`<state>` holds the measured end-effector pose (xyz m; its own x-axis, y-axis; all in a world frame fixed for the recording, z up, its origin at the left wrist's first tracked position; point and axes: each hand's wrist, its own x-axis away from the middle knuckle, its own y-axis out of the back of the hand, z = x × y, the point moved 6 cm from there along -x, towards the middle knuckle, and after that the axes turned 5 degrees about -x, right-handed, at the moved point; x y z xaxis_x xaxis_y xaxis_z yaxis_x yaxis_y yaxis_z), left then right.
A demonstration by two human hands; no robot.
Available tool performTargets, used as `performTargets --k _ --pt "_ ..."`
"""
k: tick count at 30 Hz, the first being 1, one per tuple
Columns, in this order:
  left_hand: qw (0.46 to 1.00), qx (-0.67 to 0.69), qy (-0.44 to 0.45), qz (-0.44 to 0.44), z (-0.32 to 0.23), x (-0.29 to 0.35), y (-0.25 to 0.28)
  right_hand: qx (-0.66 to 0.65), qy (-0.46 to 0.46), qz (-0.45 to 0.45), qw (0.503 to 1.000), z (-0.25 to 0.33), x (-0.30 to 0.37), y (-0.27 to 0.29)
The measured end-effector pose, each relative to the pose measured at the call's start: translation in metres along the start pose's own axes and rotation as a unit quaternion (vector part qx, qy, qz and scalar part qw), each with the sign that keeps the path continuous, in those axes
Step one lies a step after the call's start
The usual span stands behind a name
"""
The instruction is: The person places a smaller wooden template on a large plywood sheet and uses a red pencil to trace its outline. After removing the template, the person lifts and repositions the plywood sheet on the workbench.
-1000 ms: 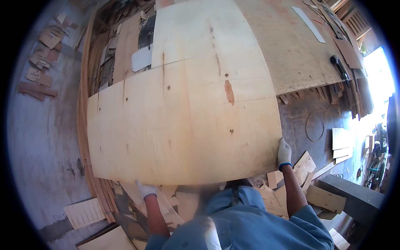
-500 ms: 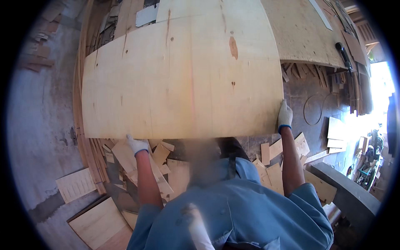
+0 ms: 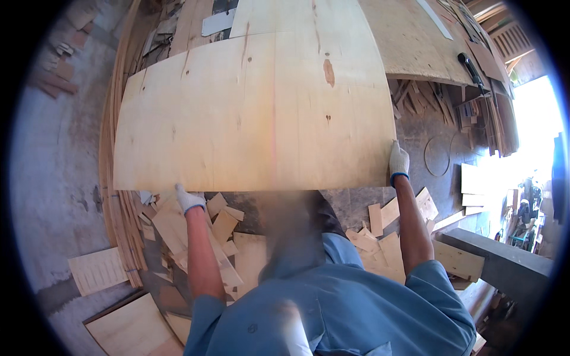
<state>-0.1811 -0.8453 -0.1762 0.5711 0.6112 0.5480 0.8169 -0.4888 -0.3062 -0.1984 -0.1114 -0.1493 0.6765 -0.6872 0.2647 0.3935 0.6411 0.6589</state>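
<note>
A large pale plywood sheet (image 3: pixel 249 118) with knots and a brown patch spans the middle of the view, its near edge toward my body. My left hand (image 3: pixel 190 199), in a white knitted glove with a blue cuff, is closed on the near edge left of centre, thumb on top. At the near right corner, my right hand (image 3: pixel 399 161) in a matching glove grips the side edge. The fingers of both hands are partly hidden under or behind the sheet. Beyond, the sheet overlaps a wooden work table (image 3: pixel 409 44).
A black-handled tool (image 3: pixel 470 68) lies at the table's right edge. Plywood offcuts (image 3: pixel 225 225) litter the floor around my legs. Long wood strips (image 3: pixel 122 219) run along the left side. A grey beam (image 3: pixel 499 252) stands at lower right, and a thin hoop (image 3: pixel 437 157) lies on the floor.
The whole view has shifted, with the table and sheet appearing a little further left and up. Both hands keep their hold on the sheet's edges.
</note>
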Motion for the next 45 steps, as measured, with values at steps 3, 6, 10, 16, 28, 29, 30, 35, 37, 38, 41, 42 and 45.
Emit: performTargets --k 3,6,10,16,28,29,30,35,37,38,41,42,45 --pt "1.0 -0.006 0.009 -0.021 0.003 0.013 0.02 -0.047 -0.027 0.011 0.998 -0.006 0.023 0.007" --pt "1.0 0.003 0.013 0.002 0.005 0.012 0.036 -0.051 -0.014 -0.012 0.999 -0.021 0.03 0.015" --pt "1.0 0.002 0.016 -0.015 0.005 0.022 0.041 -0.033 -0.017 0.004 0.999 -0.027 0.041 0.018" --pt "0.999 -0.009 0.031 -0.026 -0.001 0.019 0.045 -0.057 -0.034 0.04 0.997 -0.035 0.03 0.017" --pt "0.985 0.026 0.011 0.17 -0.127 0.112 0.001 -0.102 0.132 0.2 0.966 0.147 0.074 0.181" --pt "0.981 0.036 0.015 0.188 -0.138 0.119 -0.003 -0.105 0.155 0.206 0.96 0.153 0.067 0.188" --pt "0.977 0.047 0.019 0.206 -0.148 0.126 -0.009 -0.107 0.176 0.213 0.955 0.157 0.062 0.194" --pt "0.963 0.058 -0.054 0.257 -0.223 0.166 -0.054 -0.247 0.111 0.283 0.92 0.155 -0.001 0.241" --pt "0.952 0.053 -0.092 0.286 -0.257 0.182 -0.07 -0.288 0.079 0.322 0.899 0.198 0.028 0.238" --pt "0.944 0.052 -0.109 0.306 -0.273 0.189 -0.076 -0.304 0.061 0.344 0.887 0.222 0.044 0.237" --pt "0.938 0.054 -0.15 0.308 -0.304 0.214 -0.107 -0.286 0.11 0.34 0.889 0.26 0.043 0.265" --pt "0.939 0.055 -0.163 0.297 -0.309 0.221 -0.117 -0.247 0.169 0.295 0.907 0.268 0.046 0.273" --pt "0.931 0.057 -0.174 0.315 -0.317 0.243 -0.136 -0.092 0.541 0.118 0.828 0.295 0.072 0.293"
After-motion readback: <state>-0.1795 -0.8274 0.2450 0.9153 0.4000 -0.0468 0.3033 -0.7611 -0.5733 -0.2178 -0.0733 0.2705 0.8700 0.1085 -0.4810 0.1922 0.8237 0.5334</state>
